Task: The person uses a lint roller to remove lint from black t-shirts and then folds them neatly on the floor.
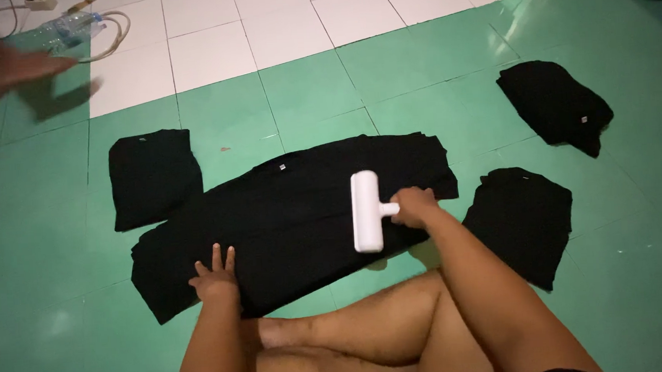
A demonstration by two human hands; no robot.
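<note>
A black shirt lies spread flat on the green tiled floor in front of my crossed legs. My right hand grips the short handle of a white lint roller, whose roller head rests on the shirt's right part. Near the shirt's front edge my left hand presses flat on the cloth, fingers apart.
Folded black shirts lie around: one at the left, one at the right, one further back right. Another person's blurred hand reaches in at top left, near a plastic bottle and a cable on white tiles.
</note>
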